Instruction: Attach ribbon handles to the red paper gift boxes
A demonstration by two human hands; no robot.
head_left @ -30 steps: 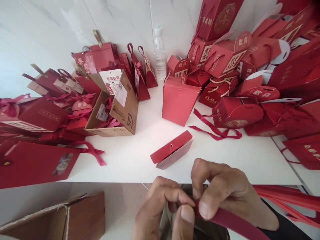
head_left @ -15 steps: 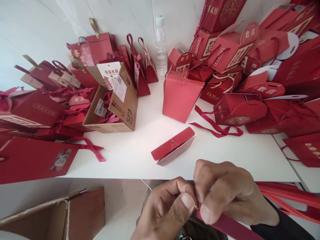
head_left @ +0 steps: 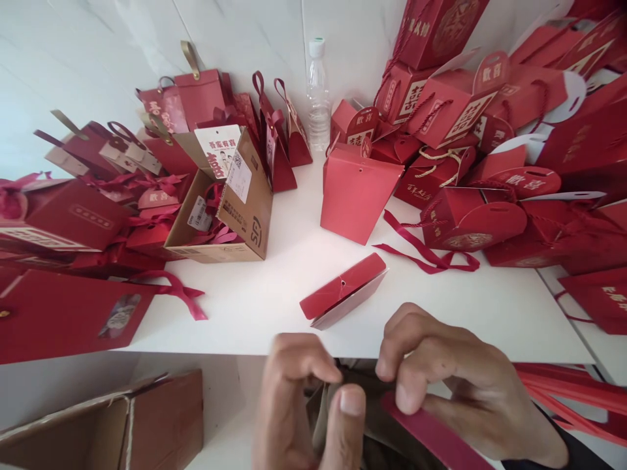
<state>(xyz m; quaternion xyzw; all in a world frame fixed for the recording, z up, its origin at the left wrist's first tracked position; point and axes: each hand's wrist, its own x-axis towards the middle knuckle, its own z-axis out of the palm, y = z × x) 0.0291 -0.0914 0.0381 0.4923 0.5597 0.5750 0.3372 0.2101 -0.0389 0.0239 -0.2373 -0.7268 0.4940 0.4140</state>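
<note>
Over the front edge of the table, my right hand (head_left: 450,385) pinches a dark red flat strap (head_left: 435,431) between thumb and fingers, its end pointing up-left and its length running down out of view. My left hand (head_left: 304,405) is to its left, thumb and forefinger apart, with nothing visible between them. Just beyond my hands a small folded red box (head_left: 343,290) lies on the white table (head_left: 255,307), a little hole in its flap. Behind it stands a plain red box (head_left: 360,196) with a small hole near its top.
A cardboard box (head_left: 252,215) of dark red straps stands left of centre. Red gift boxes crowd both sides, with a loose ribbon (head_left: 431,258) near the right ones. A clear bottle (head_left: 318,98) stands by the wall. Below left is a large open carton (head_left: 166,418).
My left hand has come away to the left from the strap's end, thumb and forefinger parting. A small gold piece seen at the strap's end earlier is no longer visible. My right hand keeps the strap.
</note>
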